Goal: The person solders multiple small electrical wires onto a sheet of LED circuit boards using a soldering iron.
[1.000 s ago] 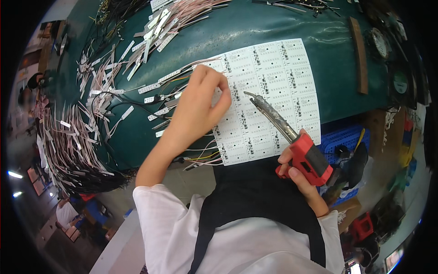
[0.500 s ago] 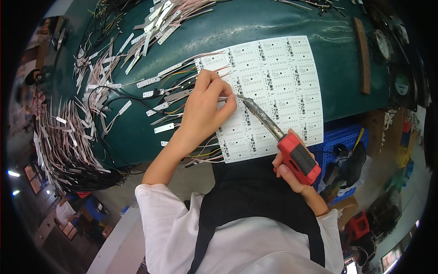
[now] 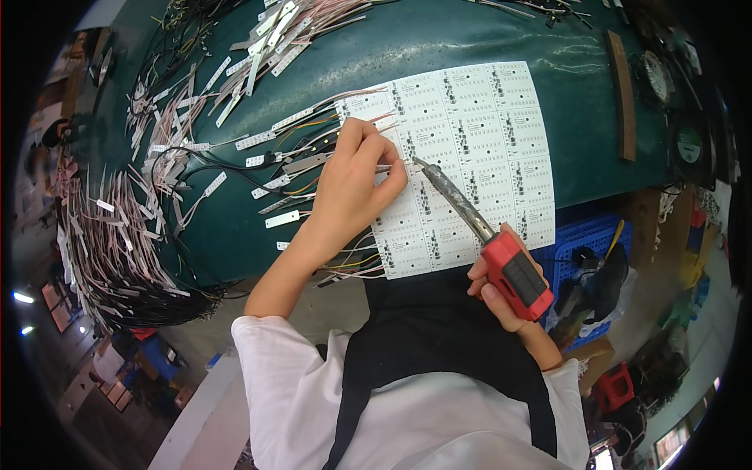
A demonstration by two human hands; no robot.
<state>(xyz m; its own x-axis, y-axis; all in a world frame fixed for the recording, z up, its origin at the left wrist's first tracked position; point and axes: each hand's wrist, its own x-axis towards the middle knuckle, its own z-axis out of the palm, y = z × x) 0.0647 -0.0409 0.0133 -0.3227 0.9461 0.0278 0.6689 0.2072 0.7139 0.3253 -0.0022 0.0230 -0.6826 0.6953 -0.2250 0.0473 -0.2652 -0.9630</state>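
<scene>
A white sheet of joined circuit boards (image 3: 489, 145) lies on the green table, dotted with small dark components. My left hand (image 3: 348, 184) rests over its left part, thumb and fingertips pinched on thin wires (image 3: 384, 167) at a board. My right hand (image 3: 505, 309) grips a red and black soldering iron (image 3: 513, 270) with a long grey metal barrel. Its tip points at the components just right of my left fingertips; whether it touches them I cannot tell. Along the sheet's left edge, several wires lead to small white LED strips (image 3: 282, 219).
Bundled wires with strips (image 3: 110, 243) hang over the table's left end. More white strips (image 3: 270, 39) are heaped at the back. A wooden bar (image 3: 623, 94) lies at the right. Beside the table's near right edge stands a blue crate (image 3: 583, 235) holding dark items.
The soldering iron has shifted slightly, its tip up and to the right, a little away from my left fingertips. My left hand has hardly moved.
</scene>
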